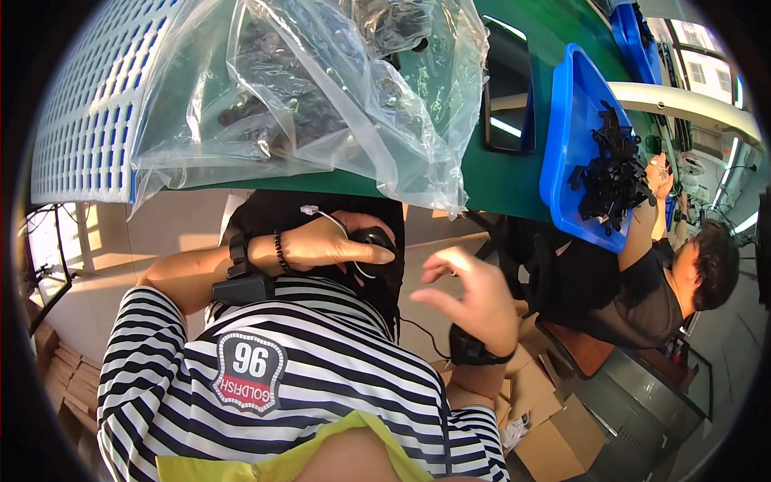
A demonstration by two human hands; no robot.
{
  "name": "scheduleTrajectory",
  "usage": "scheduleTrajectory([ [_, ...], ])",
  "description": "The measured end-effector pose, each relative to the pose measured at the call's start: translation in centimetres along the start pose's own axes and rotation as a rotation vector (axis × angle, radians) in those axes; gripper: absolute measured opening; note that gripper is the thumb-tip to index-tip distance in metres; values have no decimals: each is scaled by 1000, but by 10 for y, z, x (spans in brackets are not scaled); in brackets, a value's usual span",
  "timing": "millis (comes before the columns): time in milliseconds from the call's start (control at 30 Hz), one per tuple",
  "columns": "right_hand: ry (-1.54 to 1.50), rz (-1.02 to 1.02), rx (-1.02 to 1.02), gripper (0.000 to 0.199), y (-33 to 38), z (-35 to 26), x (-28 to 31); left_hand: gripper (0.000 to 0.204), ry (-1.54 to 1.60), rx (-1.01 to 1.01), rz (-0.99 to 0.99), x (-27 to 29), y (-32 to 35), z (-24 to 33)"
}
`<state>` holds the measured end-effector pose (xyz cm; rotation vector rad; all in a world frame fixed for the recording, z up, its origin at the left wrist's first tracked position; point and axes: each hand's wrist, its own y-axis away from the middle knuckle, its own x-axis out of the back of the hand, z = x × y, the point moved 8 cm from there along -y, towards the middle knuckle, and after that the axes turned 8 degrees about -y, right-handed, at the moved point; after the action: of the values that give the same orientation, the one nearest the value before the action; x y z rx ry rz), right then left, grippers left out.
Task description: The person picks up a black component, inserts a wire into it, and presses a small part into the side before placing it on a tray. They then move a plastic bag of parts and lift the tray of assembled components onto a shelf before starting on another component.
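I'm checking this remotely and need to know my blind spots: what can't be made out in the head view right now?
- Head view: the dark object under the left hand is mostly covered by the fingers; its kind is unclear.
- The right hand is motion-blurred; it appears empty.
- Contents of the clear plastic bag are obscured by glare and folds.
- Black parts in the blue tray are too small to identify.
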<state>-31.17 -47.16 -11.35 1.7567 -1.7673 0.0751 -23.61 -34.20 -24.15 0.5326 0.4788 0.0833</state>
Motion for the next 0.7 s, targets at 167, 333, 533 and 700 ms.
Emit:
scheduleTrajectory([
  [167,-35,490,329,11,-28,-70,84,43,-193,-201,-92,-8,-10,1],
  [333,374,513,584,23,-126,-97,83,35,-316,-131,-98,-2,-8,11],
  [533,442,459,670,21,-164,-104,61,38,-206,-148,-47,11,-10,-8],
  [700,456,470,608,16,-167,-104,59,37,-137,-53,-29,8,-6,-1],
])
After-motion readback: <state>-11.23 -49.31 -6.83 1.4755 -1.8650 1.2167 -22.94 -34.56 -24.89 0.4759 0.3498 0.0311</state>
